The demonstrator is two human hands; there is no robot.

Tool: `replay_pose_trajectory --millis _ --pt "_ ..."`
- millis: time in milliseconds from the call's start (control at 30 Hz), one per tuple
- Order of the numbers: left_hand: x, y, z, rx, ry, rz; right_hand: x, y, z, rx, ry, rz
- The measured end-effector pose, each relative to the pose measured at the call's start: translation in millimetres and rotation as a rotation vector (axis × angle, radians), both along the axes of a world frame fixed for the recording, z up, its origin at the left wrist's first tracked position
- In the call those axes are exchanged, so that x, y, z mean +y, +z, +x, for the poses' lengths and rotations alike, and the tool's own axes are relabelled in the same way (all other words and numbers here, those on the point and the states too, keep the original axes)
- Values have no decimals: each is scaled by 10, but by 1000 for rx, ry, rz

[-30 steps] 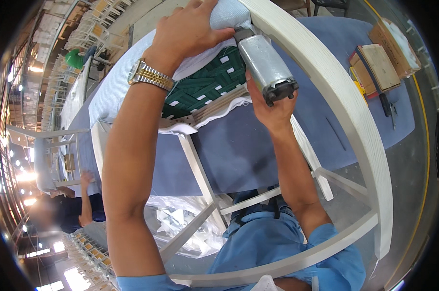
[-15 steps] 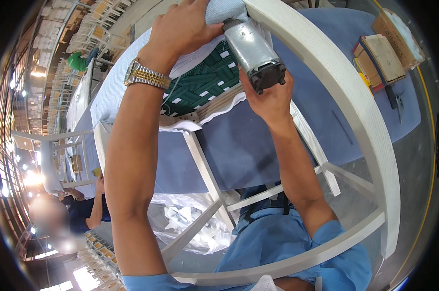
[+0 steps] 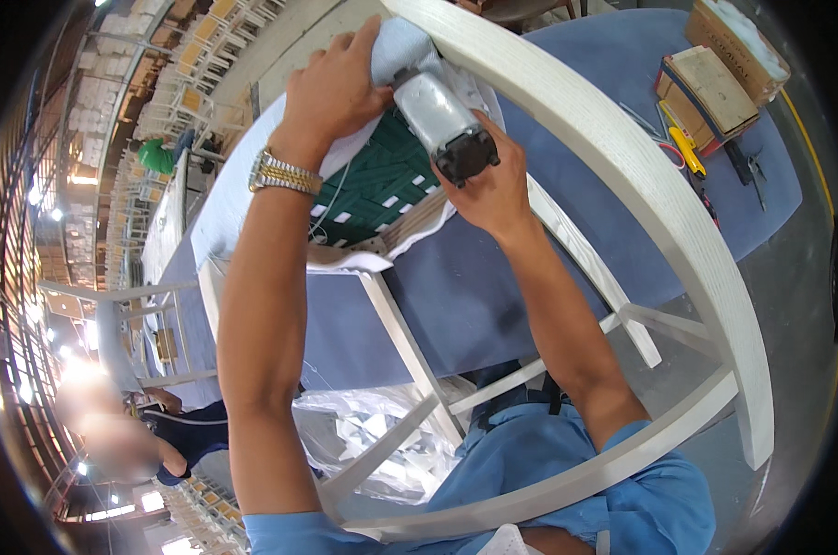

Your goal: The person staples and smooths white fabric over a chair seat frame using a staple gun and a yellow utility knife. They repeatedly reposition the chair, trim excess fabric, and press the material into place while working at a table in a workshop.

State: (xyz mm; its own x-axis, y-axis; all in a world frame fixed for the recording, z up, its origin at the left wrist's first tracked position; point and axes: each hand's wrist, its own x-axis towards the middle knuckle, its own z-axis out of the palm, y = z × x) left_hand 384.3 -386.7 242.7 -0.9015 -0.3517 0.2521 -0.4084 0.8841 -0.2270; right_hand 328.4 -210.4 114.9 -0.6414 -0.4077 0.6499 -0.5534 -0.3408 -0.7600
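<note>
- Right hand point(image 3: 495, 190): fingers wrapped around the rear end of a silver cylindrical power tool point(image 3: 437, 116), closed firmly on it; the tool's black end cap faces the camera, just above the knuckles.
- Left hand point(image 3: 334, 92): fingers curled and closed over a pale blue cloth point(image 3: 396, 42) at the tool's far end, pressing down there. A metal wristwatch point(image 3: 284, 173) with a silver and gold band sits on that wrist.
- Tool lies tilted, running from the left hand down to the right hand, held between the two. Its working end is hidden under the cloth and the left hand; what it touches cannot be told.
- Directly under the hands: a chair seat point(image 3: 377, 190) with dark green woven webbing and light strips, edged in white fabric, resting on a blue padded table point(image 3: 474, 305).
- White painted wooden chair frame point(image 3: 641, 185): a broad curved rail sweeps from the top of the view, past the right hand, down the right side and along the bottom, with thinner rungs crossing below the forearms. Both arms reach through the frame.
- Right end of the table, well apart from the hands: wooden and cardboard boxes point(image 3: 706, 92), a yellow-handled tool point(image 3: 687, 148), and other small hand tools beside it.
- Below the table: a clear plastic bag point(image 3: 373, 444) of white scraps.
- Person wears a blue shirt point(image 3: 567, 472), seen at the lower edge.
- Lower left: another person point(image 3: 174, 444) in dark clothing, blurred, near stacked white chair frames point(image 3: 132, 305).
</note>
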Motion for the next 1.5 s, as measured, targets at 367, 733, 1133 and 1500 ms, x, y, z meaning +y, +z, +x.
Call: replay_pose_trajectory --millis 367,733,1133,1500 --pt "-30 -44 128 65 -233 -95 -16 -19 148 -130 13 -26" --pt "-957 411 167 -58 76 685 13 -30 -41 17 -77 18" --pt "-370 311 164 -66 -130 569 -62 -216 -86 225 -178 -11" --pt "-143 232 246 -69 -134 211 -116 -86 202 -129 104 -194"
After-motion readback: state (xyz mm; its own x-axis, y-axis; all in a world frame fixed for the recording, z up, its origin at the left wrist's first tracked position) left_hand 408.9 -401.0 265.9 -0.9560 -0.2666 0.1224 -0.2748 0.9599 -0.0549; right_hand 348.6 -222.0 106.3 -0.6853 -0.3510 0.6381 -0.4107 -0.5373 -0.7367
